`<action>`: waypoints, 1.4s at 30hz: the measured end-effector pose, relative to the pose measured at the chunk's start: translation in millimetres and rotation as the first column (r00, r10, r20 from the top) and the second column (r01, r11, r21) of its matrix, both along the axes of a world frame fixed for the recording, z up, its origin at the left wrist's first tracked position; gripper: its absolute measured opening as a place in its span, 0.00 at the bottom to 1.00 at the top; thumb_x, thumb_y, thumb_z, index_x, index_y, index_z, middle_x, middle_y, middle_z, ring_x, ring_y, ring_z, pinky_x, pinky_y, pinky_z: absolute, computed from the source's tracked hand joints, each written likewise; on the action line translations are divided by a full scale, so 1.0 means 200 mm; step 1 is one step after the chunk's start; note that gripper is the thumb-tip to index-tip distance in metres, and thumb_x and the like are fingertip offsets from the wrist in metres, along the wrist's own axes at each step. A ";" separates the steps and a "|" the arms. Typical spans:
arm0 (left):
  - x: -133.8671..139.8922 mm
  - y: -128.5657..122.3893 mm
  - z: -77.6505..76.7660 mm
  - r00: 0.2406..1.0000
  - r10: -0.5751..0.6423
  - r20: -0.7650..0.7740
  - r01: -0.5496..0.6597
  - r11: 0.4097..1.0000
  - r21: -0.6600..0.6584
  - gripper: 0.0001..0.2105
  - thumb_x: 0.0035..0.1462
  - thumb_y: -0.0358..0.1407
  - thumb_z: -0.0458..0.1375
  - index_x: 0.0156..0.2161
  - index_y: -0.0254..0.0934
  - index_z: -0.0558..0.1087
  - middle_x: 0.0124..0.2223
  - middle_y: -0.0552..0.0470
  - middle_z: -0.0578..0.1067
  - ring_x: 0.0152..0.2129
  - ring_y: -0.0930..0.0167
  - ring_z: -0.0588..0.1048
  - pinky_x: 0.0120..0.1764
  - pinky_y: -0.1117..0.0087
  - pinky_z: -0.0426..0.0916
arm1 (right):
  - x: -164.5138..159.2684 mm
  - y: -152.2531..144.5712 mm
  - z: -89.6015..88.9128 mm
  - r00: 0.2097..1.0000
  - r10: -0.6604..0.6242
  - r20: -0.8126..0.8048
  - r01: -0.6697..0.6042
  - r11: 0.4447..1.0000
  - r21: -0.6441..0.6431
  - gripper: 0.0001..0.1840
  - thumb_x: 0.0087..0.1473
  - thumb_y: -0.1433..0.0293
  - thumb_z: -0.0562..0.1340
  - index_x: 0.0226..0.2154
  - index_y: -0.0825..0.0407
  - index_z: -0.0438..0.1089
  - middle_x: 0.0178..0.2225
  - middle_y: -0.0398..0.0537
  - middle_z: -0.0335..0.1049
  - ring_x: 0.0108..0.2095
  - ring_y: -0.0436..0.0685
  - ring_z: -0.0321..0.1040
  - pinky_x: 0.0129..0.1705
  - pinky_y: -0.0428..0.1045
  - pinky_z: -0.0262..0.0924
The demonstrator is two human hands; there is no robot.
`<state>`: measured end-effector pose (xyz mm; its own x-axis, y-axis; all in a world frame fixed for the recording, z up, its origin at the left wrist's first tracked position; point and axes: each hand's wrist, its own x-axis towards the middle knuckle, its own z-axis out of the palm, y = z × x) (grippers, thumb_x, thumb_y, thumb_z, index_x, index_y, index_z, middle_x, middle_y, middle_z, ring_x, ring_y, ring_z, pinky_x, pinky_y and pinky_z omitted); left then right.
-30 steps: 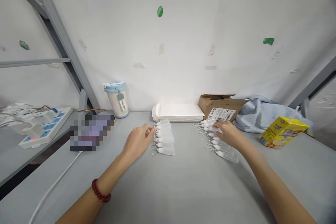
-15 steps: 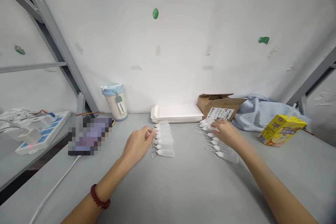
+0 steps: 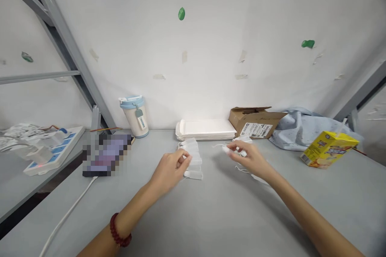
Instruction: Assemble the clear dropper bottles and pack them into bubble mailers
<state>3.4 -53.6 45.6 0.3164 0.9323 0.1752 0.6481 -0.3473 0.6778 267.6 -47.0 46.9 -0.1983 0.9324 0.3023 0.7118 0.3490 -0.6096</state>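
My right hand is closed on a small translucent plastic bottle, lifted off the table; its white cap and thin string stick out to the left, while my fingers cover most of its body. Beneath and behind that hand lies a row of similar bottles, partly hidden. My left hand is at the left edge of another row of such bottles, thumb and fingers curled together over the capped ends. Whatever is in that pinch, if anything, is hidden. A dark red bead bracelet circles my left wrist.
A stack of white boxes stands against the wall beside an open cardboard carton. Farther right are a blue cloth and a yellow drink carton. Leftward are a cup, a phone and a power strip.
My right hand has moved left from its row, with a bottle now raised in its fingers. My left hand has shifted slightly right and down over the left row.
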 end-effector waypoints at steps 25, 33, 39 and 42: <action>0.09 -0.10 0.03 0.836 0.016 0.548 0.281 0.845 -0.454 0.12 0.54 0.41 0.55 0.28 0.32 0.71 0.25 0.54 0.71 0.16 0.79 0.63 0.21 0.76 0.55 | -0.22 -0.15 0.02 0.888 0.201 -0.414 -0.342 0.890 -0.302 0.10 0.54 0.64 0.56 0.31 0.52 0.70 0.28 0.42 0.65 0.29 0.49 0.57 0.32 0.46 0.53; 0.09 -0.09 0.03 0.810 0.029 0.586 0.309 0.828 -0.468 0.13 0.52 0.42 0.57 0.26 0.32 0.70 0.22 0.55 0.68 0.16 0.79 0.63 0.21 0.76 0.54 | -0.22 -0.16 0.03 0.891 0.213 -0.401 -0.348 0.888 -0.301 0.11 0.53 0.62 0.56 0.31 0.51 0.69 0.28 0.43 0.64 0.29 0.50 0.57 0.32 0.46 0.54; 0.08 -0.09 0.03 0.802 0.024 0.597 0.330 0.815 -0.477 0.12 0.53 0.41 0.56 0.26 0.33 0.70 0.19 0.58 0.66 0.16 0.79 0.62 0.21 0.76 0.54 | -0.22 -0.17 0.04 0.905 0.206 -0.372 -0.327 0.897 -0.297 0.12 0.55 0.62 0.55 0.32 0.51 0.69 0.29 0.43 0.65 0.27 0.49 0.56 0.29 0.45 0.53; 0.08 -0.09 0.02 0.802 0.021 0.597 0.334 0.812 -0.478 0.12 0.53 0.41 0.56 0.27 0.33 0.70 0.19 0.58 0.66 0.16 0.79 0.62 0.21 0.76 0.54 | -0.22 -0.18 0.04 0.915 0.195 -0.354 -0.309 0.902 -0.303 0.13 0.56 0.61 0.54 0.33 0.50 0.69 0.27 0.42 0.64 0.26 0.48 0.55 0.27 0.45 0.52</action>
